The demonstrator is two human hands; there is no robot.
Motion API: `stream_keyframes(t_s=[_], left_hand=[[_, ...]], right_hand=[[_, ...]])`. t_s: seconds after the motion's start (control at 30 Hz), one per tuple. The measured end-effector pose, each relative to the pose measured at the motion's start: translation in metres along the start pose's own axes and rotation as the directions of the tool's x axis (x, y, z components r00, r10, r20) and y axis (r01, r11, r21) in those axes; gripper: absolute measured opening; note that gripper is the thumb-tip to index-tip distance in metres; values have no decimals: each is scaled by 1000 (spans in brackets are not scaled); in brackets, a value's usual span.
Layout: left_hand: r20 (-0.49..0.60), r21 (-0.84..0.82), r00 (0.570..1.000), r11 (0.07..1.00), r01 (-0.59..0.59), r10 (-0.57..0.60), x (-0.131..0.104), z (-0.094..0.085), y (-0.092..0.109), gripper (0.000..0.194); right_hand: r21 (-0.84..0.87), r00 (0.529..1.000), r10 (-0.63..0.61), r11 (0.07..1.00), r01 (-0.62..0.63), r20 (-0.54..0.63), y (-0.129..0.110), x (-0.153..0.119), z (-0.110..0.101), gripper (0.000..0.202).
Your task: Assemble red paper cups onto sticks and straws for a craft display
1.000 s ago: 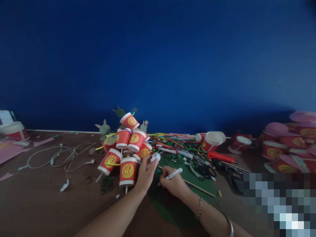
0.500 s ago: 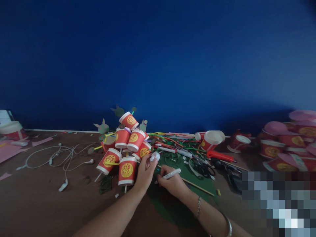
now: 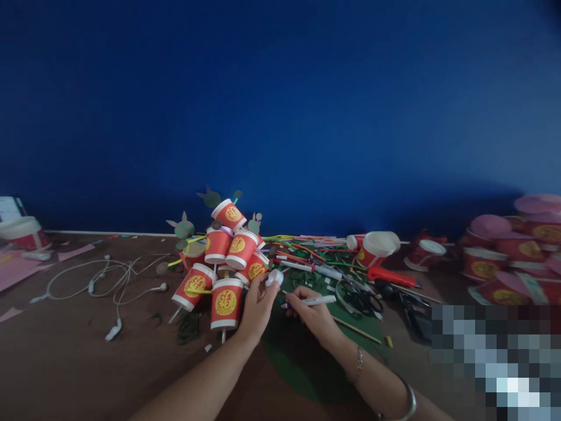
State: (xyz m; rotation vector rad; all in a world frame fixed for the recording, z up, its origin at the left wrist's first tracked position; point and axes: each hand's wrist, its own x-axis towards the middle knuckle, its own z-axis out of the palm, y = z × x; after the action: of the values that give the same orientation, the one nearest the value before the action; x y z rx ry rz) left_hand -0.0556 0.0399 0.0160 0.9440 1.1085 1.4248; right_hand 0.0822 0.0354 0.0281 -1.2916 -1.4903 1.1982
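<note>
My left hand (image 3: 259, 301) is closed on a small white round thing (image 3: 274, 278), perhaps a tape roll; I cannot make out which. To its right, my right hand (image 3: 312, 313) grips a white marker (image 3: 322, 300) between thumb and fingers, with a purple tip end showing at the left. Close by on the left stands a stack of red paper cups (image 3: 227, 304) with yellow emblems, sticks and green paper animal heads (image 3: 183, 224). Dark green paper (image 3: 302, 368) lies under both hands.
White earphones (image 3: 118, 275) lie tangled on the left, near pink paper (image 3: 20, 269). Pens, scissors (image 3: 366, 301), a wooden stick (image 3: 357, 330) and a red-orange tool (image 3: 392, 277) clutter the right. More red cups (image 3: 484, 263) stand at the far right, and a blue wall (image 3: 280, 117) rises behind.
My right hand has shifted slightly right and up, and the marker now lies flatter, its tip end pointing left. My left hand stays by the cups with the white round thing.
</note>
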Motion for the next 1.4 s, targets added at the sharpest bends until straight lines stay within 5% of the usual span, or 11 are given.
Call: stream_keyframes(t_s=[1.4], left_hand=[[14,-13,1000,1000,10,-10,3,-1,-6,45]], right_hand=[[-208,999,-29,978,22,-33,2,-2,2,21]])
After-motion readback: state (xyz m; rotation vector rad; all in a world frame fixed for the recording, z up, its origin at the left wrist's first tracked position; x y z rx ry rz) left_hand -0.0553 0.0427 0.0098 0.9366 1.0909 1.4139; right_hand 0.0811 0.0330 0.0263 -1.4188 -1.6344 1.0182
